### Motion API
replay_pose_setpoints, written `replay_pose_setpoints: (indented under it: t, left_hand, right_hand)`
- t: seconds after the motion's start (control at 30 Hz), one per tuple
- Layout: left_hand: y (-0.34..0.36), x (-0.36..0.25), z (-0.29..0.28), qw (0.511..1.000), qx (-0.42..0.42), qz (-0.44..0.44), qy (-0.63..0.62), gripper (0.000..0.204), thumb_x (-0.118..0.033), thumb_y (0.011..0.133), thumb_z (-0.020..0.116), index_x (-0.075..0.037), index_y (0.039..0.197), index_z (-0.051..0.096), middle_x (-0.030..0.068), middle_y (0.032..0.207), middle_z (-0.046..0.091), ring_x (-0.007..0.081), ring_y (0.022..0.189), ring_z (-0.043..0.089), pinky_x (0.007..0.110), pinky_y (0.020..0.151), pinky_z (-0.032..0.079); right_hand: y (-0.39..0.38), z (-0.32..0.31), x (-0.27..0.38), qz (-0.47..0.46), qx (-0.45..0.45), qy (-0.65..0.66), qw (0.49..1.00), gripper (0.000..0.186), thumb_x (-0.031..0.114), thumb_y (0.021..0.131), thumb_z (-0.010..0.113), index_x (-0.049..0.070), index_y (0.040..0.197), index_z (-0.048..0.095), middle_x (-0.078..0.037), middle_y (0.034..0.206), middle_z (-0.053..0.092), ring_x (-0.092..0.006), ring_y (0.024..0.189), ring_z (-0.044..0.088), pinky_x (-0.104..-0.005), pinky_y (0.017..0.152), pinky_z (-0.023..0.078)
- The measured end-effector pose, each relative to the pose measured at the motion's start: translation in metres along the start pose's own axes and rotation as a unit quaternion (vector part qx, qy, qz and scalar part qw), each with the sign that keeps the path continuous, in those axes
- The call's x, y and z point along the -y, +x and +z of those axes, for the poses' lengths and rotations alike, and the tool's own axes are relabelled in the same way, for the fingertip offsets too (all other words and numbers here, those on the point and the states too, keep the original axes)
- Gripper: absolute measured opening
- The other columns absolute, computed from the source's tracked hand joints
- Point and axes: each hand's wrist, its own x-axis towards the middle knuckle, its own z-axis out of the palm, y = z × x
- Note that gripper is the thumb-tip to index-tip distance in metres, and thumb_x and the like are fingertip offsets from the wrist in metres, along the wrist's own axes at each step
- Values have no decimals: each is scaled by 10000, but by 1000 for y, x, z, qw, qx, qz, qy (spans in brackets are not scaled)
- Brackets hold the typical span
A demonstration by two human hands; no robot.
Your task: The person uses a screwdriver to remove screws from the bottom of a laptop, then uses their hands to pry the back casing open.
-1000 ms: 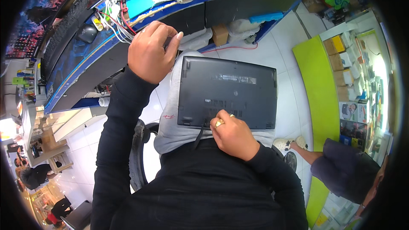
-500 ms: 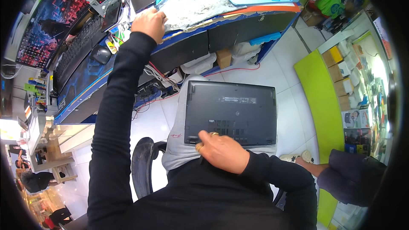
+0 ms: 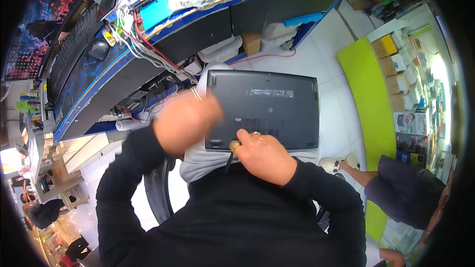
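A dark laptop (image 3: 282,96) lies bottom side up on my grey-clad lap (image 3: 193,163). My left hand (image 3: 183,118), blurred by motion, is over the laptop's left side, its fingers closed round a thin pale tool (image 3: 198,95) too smeared to identify exactly. At the laptop's near edge, my right hand (image 3: 262,155), with rings on it, has its fingers curled down by the vents; what they grip is hidden. A narrow black strip (image 3: 229,162) hangs below that edge, beside the right hand.
A cluttered workbench (image 3: 198,39) spans the front and left, with keyboard (image 3: 74,54), mouse (image 3: 97,49) and cables (image 3: 148,49). A green-edged display counter (image 3: 366,94) stands right, beside another person's leg (image 3: 356,178). Other people (image 3: 42,212) are at far left. A chair arm (image 3: 158,193) is beside me.
My left hand went up to the bench top and has come down over the laptop with a thin tool. My right hand stays at the laptop's near edge, slightly shifted.
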Motion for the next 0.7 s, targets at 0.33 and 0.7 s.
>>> replay_pose_setpoints:
  t: [0.33,0.7]
  left_hand:
    - [-87,-65,94,975,150,161,32,243,-190,940,602,-51,1117,694,48,1016,698,231,1078,674,400,996,514]
    - [-171,-102,74,949,253,-147,-117,278,-152,962,609,-63,1218,669,122,853,747,344,738,742,464,672,589]
  right_hand:
    - [-4,7,1,3,-1,-7,1000,78,34,866,666,21,941,651,-134,915,596,-294,749,712,-405,638,601]
    - [0,10,4,-5,-25,-12,1000,47,36,875,646,30,920,633,-112,896,587,-263,730,708,-381,629,591]
